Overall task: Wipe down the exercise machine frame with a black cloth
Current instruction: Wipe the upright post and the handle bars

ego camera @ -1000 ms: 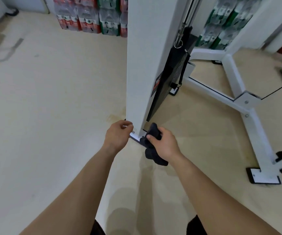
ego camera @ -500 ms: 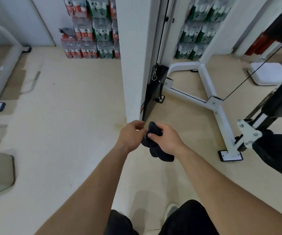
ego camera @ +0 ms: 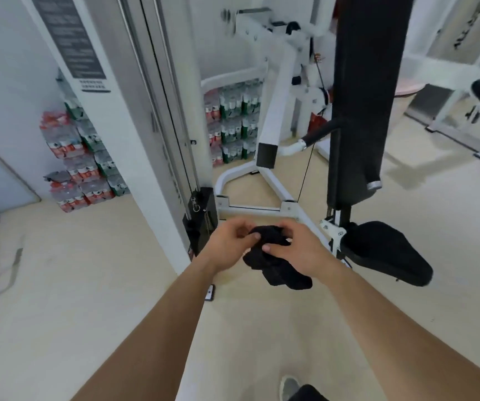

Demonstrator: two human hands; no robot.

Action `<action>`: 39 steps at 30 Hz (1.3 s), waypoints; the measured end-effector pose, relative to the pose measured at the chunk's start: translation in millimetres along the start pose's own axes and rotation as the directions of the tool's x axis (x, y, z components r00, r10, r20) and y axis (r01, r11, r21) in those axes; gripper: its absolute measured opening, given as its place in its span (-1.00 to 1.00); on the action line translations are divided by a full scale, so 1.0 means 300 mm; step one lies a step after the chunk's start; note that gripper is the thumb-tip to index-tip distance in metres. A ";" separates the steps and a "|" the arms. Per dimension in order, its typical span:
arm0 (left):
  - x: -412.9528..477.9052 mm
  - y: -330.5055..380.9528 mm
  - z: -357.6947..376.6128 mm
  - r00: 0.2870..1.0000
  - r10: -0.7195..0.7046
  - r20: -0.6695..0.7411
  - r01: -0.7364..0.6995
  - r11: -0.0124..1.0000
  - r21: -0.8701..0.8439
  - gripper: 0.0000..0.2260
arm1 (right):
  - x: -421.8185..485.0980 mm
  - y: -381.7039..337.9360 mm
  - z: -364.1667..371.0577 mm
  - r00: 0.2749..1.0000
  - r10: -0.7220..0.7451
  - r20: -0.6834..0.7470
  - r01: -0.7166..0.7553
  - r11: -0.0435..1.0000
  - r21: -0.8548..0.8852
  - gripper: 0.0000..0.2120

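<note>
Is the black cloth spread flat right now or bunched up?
Bunched up. The black cloth sits crumpled between the left hand and right hand, one end hanging below.

The beige floor (ego camera: 74, 285) carries the machine's white frame (ego camera: 273, 111), its tubular base (ego camera: 250, 209) lying flat, with a black end cap (ego camera: 209, 293) by the tall post (ego camera: 134, 146). Bottle packs (ego camera: 79, 169) stand stacked at the left wall (ego camera: 1, 82), and more sit behind the frame. Another machine's grey foot (ego camera: 461, 137) rests far right.
</note>
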State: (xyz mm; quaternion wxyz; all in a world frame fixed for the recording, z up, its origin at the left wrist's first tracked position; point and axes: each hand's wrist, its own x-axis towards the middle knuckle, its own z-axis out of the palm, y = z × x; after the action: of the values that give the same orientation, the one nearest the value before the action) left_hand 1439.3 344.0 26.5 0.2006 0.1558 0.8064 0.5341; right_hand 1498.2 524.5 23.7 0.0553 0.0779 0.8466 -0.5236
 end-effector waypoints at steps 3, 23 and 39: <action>0.024 0.143 0.067 1.000 0.019 0.021 -0.021 0.997 0.078 -0.93 | -0.073 -0.024 -0.150 0.997 0.021 -0.073 -0.021 1.000 0.008 -0.77; 0.201 0.614 0.304 0.991 0.088 -0.103 -0.055 0.957 0.284 -0.85 | -0.021 -0.058 -0.773 0.998 -0.022 0.057 0.030 0.989 -0.147 -0.82; 0.915 0.768 -0.213 0.897 0.265 -0.353 -0.154 0.937 0.313 -0.87 | 0.773 -0.442 -0.917 0.922 -0.336 -0.192 0.286 0.926 -0.245 -0.91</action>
State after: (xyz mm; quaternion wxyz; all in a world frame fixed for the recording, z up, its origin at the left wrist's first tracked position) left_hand 1177.4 508.3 218.6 -0.0469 0.1595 0.8749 0.4548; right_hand 1242.0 729.6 221.9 -0.1196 -0.0044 0.8998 -0.4196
